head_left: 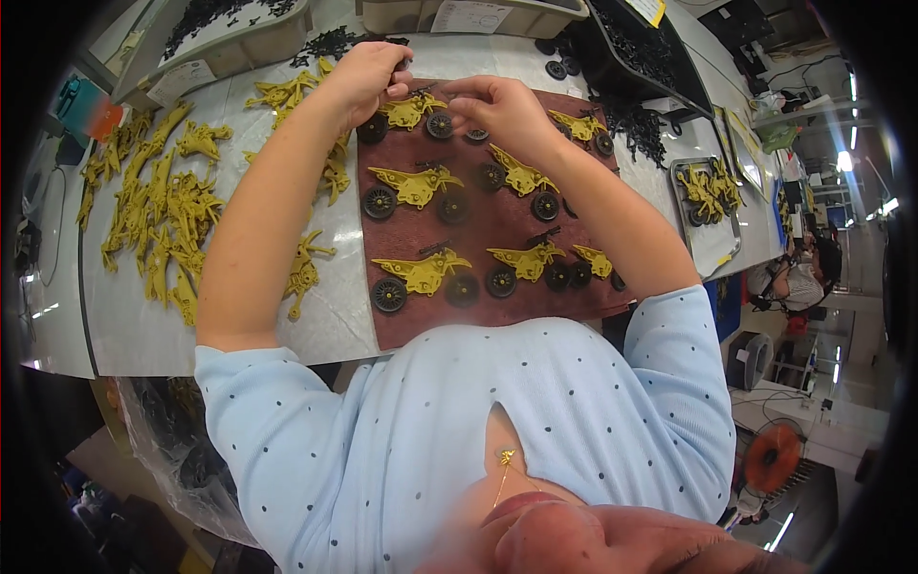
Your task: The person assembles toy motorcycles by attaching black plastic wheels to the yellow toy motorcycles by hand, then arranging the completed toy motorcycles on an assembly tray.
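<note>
At the far edge of a dark red mat [497, 218], my left hand [365, 84] is closed, pinching a small black part [403, 65] that mostly hides behind the fingers. My right hand [499, 107] hovers just to its right with fingers curled together; whatever they grip, if anything, cannot be made out. Between the two hands lies a yellow toy motorcycle body [409, 114] with a black wheel [439, 126] by its right end. Nearer me, several similar yellow bodies with black wheels sit in rows, among them one body [418, 187] and its spoked wheel [380, 202].
Loose yellow body parts [177, 215] cover the table to my left. Grey bins [229, 62] of black parts line the back, and a black bin [650, 53] stands at the far right. Loose black pieces [636, 129] lie below it, near a tray [706, 201] of yellow parts.
</note>
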The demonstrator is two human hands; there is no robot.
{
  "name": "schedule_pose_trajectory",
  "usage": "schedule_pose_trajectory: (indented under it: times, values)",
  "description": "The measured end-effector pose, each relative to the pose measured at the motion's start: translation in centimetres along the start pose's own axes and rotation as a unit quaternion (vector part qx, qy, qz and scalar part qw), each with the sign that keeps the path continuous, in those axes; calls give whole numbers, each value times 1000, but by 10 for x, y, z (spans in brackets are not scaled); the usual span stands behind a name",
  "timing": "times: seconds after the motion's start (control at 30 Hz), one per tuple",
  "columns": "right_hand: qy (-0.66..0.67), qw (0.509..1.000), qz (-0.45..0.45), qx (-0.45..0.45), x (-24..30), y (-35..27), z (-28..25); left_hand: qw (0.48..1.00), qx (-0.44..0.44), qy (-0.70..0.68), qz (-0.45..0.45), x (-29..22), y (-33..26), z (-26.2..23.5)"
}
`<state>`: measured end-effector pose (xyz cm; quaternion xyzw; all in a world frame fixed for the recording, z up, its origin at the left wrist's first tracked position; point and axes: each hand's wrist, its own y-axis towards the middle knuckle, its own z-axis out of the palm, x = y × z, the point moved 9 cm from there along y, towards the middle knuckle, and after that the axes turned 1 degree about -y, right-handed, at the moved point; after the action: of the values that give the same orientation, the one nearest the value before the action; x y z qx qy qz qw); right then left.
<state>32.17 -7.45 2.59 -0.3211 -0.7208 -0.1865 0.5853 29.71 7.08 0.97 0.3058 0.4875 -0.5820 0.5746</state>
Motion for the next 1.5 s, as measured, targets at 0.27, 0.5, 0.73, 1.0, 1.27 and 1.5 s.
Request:
schedule_pose_trajectory:
  times: [0.27, 0.5, 0.73, 1.0, 1.27, 1.5]
  values:
    - [-226, 974, 6, -20, 18, -7, 24, 737, -44, 627, 249, -22, -20, -4]
    - [-312, 950, 0, -3, 6, 5, 41, 701, 29, 687, 189, -5, -13, 2]
    - [-422, 904, -58, -32, 14, 14, 51, 691, 20, 710, 137, -3, -2, 1]
    - [-481, 872, -81, -38, 21, 17, 62, 703, 18, 698, 132, 3, 9, -2]
    - [-449, 883, 121, 61, 8, 32, 71, 699, 86, 700, 120, 13, 21, -3]
    - [-161, 945, 286, -6, -35, 39, 51, 697, 74, 704, 114, 13, 32, -6]
